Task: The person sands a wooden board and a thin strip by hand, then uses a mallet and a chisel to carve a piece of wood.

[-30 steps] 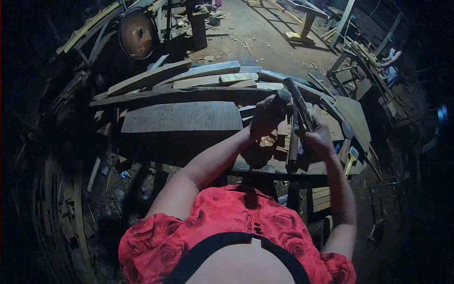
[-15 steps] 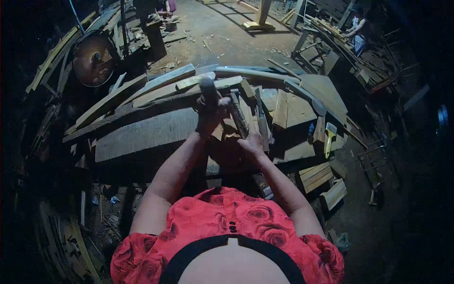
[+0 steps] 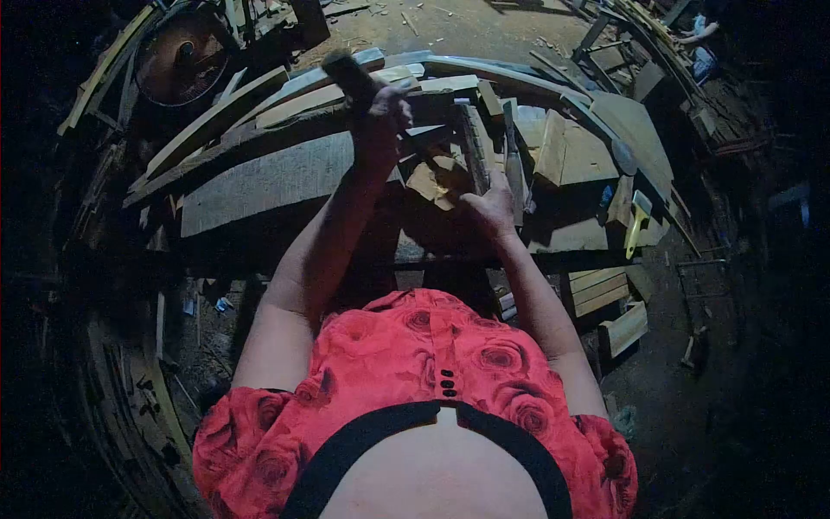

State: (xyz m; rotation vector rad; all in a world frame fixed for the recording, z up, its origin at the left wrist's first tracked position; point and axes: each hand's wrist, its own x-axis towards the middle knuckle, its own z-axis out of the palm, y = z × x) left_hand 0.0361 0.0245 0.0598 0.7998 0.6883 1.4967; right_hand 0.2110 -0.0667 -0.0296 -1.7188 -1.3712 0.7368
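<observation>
My left hand (image 3: 379,130) is closed around a tool with a thick, dark, block-like end (image 3: 350,73) tilting up to the left. A thin dark part seems to run from below this fist towards a pale, rough-cut piece of wood (image 3: 439,182). My right hand (image 3: 491,208) is low at that wood's right side, thumb towards it; shadow hides most of its grip. Just beyond the right hand lie a dark wooden bar (image 3: 474,143) and a long narrow tool (image 3: 513,164).
Planks (image 3: 259,195) and a curved rim of boards surround the work spot. A yellow-handled brush (image 3: 638,223) lies at the right, near a wooden block (image 3: 550,149). A rusty round disc (image 3: 181,56) stands at the far left. Another person (image 3: 702,39) is at the far right.
The view has tipped downward, so the bench appears higher. My left hand's tool now leans up-left instead of pointing nearly at the camera, and the pale wood has come into the light.
</observation>
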